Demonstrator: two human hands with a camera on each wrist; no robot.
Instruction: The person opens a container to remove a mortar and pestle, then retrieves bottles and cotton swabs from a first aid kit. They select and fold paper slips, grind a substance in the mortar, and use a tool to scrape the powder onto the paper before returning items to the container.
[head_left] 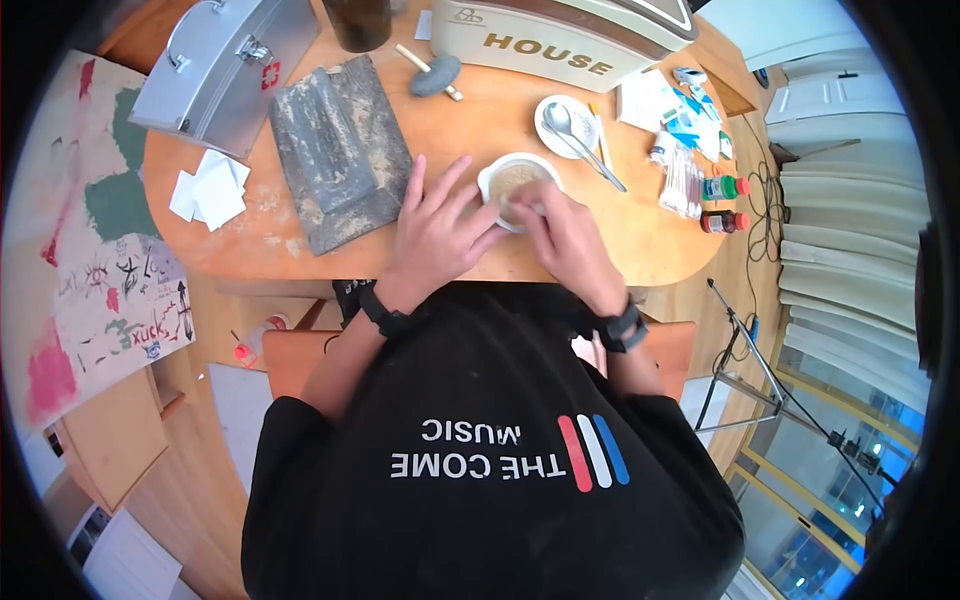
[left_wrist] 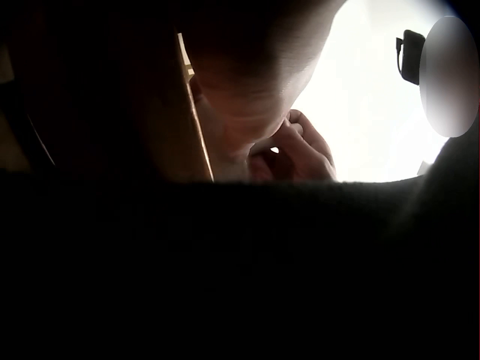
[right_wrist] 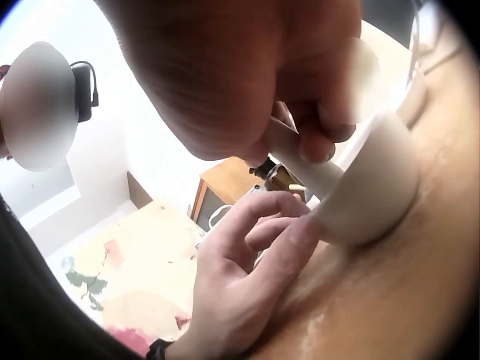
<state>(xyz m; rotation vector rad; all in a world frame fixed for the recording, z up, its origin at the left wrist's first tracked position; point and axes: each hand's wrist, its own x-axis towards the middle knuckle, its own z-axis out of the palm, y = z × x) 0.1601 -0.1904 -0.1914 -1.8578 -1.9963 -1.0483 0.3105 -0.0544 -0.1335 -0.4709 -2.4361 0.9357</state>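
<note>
In the head view, a white bowl [head_left: 519, 158] holding beige powder [head_left: 512, 178] stands near the table's front edge. My left hand [head_left: 437, 235] holds its left rim between thumb and index finger, the other fingers spread. Above the bowl is my right hand [head_left: 572, 235], fingers curled down into it. In the right wrist view, my right hand [right_wrist: 247, 75] grips a white rod [right_wrist: 298, 159] that slants into the bowl [right_wrist: 379, 184], and my left hand [right_wrist: 244, 277] touches the rim. The left wrist view is mostly dark; my right hand [left_wrist: 300, 154] shows there in part.
Left of the bowl lie dark stone slabs [head_left: 335, 150] and white papers [head_left: 212, 190]. Behind are a silver case [head_left: 215, 75], a grey stone wheel [head_left: 435, 77] and a HOUSE box [head_left: 560, 45]. A saucer with a spoon [head_left: 600, 172] and small bottles [head_left: 722, 187] are rightward.
</note>
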